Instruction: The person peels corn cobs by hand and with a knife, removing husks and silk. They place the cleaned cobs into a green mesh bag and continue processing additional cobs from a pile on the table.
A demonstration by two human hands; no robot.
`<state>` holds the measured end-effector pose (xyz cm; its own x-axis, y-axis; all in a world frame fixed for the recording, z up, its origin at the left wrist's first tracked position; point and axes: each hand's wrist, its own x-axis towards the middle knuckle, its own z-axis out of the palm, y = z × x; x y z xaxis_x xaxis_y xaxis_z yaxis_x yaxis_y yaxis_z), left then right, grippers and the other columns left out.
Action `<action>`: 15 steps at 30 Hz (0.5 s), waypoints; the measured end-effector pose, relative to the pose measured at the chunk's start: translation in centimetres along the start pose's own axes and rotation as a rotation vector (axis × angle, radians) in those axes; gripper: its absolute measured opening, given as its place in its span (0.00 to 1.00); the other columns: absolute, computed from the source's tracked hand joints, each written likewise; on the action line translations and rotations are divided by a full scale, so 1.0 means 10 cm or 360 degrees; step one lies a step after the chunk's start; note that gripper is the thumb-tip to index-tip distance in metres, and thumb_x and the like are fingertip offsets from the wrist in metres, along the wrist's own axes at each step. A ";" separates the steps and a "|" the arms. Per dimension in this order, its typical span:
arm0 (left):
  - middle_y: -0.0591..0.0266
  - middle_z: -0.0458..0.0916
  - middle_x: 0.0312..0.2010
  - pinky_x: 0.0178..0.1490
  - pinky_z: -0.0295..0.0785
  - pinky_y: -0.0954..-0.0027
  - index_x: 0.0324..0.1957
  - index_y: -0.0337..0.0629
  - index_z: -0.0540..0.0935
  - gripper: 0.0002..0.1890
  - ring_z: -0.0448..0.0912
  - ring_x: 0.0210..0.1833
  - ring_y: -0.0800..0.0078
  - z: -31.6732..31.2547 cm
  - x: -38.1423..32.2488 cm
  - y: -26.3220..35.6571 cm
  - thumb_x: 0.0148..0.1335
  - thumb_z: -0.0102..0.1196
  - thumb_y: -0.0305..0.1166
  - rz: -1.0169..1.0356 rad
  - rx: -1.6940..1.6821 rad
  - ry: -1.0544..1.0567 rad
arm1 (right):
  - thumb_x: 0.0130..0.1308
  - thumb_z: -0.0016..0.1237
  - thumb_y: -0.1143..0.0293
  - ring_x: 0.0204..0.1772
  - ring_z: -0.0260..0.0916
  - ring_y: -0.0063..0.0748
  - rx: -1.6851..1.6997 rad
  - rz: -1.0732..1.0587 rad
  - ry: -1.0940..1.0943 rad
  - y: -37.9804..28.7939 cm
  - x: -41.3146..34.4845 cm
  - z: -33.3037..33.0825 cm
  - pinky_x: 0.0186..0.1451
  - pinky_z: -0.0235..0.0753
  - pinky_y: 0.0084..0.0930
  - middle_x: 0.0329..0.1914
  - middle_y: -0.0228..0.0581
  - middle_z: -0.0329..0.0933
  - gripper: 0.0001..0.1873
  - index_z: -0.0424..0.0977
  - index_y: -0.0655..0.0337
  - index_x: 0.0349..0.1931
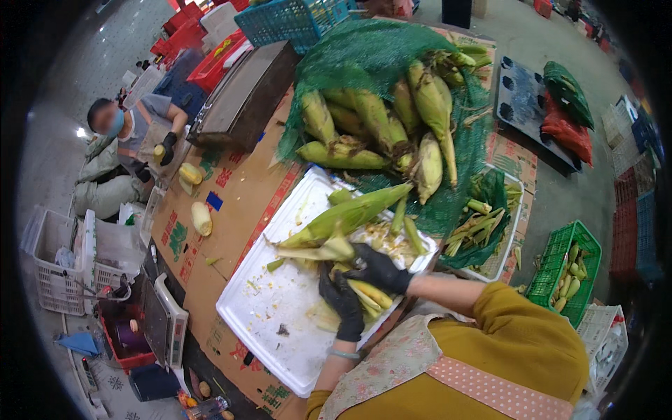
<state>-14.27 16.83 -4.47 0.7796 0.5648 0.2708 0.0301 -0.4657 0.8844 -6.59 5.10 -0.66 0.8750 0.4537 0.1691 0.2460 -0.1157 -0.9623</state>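
Observation:
My left hand [341, 302] and my right hand [382, 269], both in black gloves, close around a partly husked ear of corn [340, 249] above a white foam tray lid [262, 320]. Much of that ear is hidden by the gloves. Directly beyond it lies a long green ear of corn [346, 216], still in its husk. Yellow ears or husks [375, 295] rest under my wrists at the near edge. Cut stalk ends [415, 236] and yellow scraps are scattered on the white surface.
A green mesh sack [362, 50] spills several unhusked ears [370, 113] at the back. Husked ears [201, 219] lie on the cardboard [236, 210] to the left. A masked co-worker [142, 131] holds corn there. A scale [170, 320] stands lower left; a husk-filled white crate [501, 262] sits right.

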 end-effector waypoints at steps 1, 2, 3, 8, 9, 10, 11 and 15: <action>0.47 0.70 0.54 0.59 0.62 0.61 0.55 0.30 0.67 0.22 0.69 0.55 0.57 0.21 0.00 0.07 0.67 0.42 0.38 -0.0184 -0.0588 0.0216 | 0.58 0.54 0.56 0.59 0.64 0.44 0.0125 0.0174 -0.0172 0.00 0.00 0.08 0.62 0.61 0.31 0.53 0.50 0.69 0.32 0.61 0.60 0.60; 0.49 0.70 0.53 0.57 0.64 0.61 0.55 0.30 0.67 0.22 0.69 0.54 0.59 0.28 0.02 0.14 0.68 0.40 0.40 -0.0134 -0.0351 0.0293 | 0.58 0.55 0.60 0.60 0.63 0.41 0.0257 0.0145 -0.0133 -0.03 -0.02 0.11 0.63 0.61 0.31 0.55 0.48 0.67 0.31 0.62 0.60 0.60; 0.50 0.70 0.53 0.56 0.64 0.62 0.55 0.31 0.67 0.22 0.69 0.54 0.61 0.37 0.06 0.22 0.68 0.40 0.40 -0.0059 -0.0282 0.0348 | 0.58 0.55 0.63 0.60 0.63 0.38 0.0352 0.0250 -0.0127 -0.09 -0.02 0.06 0.63 0.61 0.31 0.58 0.46 0.66 0.30 0.62 0.60 0.60; 0.56 0.69 0.51 0.60 0.62 0.66 0.55 0.39 0.64 0.21 0.67 0.54 0.67 1.04 0.11 1.00 0.68 0.39 0.43 -0.0430 -0.2163 -0.0510 | 0.58 0.53 0.70 0.51 0.68 0.33 0.0285 -0.0225 0.0416 -0.52 -0.14 -0.96 0.54 0.69 0.26 0.49 0.42 0.70 0.25 0.63 0.61 0.56; 0.57 0.68 0.52 0.60 0.62 0.67 0.56 0.39 0.64 0.24 0.66 0.55 0.69 1.34 0.05 1.26 0.68 0.39 0.47 -0.0716 -0.2666 -0.0566 | 0.58 0.52 0.73 0.50 0.68 0.31 0.0267 -0.0195 0.0465 -0.53 -0.17 -1.29 0.54 0.69 0.25 0.48 0.40 0.70 0.24 0.63 0.61 0.56; 0.57 0.68 0.54 0.62 0.61 0.67 0.57 0.39 0.64 0.23 0.65 0.57 0.69 1.58 0.12 1.45 0.67 0.43 0.44 -0.0738 -0.2535 -0.0896 | 0.58 0.49 0.75 0.48 0.68 0.29 0.0312 -0.0242 0.0643 -0.49 -0.18 -1.61 0.52 0.69 0.24 0.46 0.37 0.70 0.23 0.63 0.62 0.55; 0.55 0.67 0.56 0.63 0.58 0.66 0.59 0.38 0.62 0.24 0.64 0.60 0.66 1.82 0.15 1.64 0.64 0.47 0.37 -0.0177 -0.1885 -0.0966 | 0.59 0.46 0.78 0.47 0.67 0.28 0.0323 -0.0176 0.0788 -0.40 -0.19 -1.92 0.50 0.70 0.24 0.44 0.35 0.70 0.22 0.62 0.64 0.55; 0.47 0.59 0.63 0.65 0.54 0.60 0.65 0.38 0.55 0.39 0.60 0.63 0.52 2.31 0.40 2.03 0.52 0.61 0.28 0.0879 -0.0589 -0.0826 | 0.58 0.51 0.74 0.50 0.70 0.33 -0.0592 -0.0074 0.1235 0.37 -0.33 -3.36 0.53 0.68 0.26 0.50 0.41 0.72 0.20 0.68 0.63 0.52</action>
<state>3.86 -6.07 5.76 0.8135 -0.1053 0.5720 -0.5763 -0.2786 0.7683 5.46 -26.47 2.36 0.8647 -0.2514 0.4348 0.2908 -0.4553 -0.8415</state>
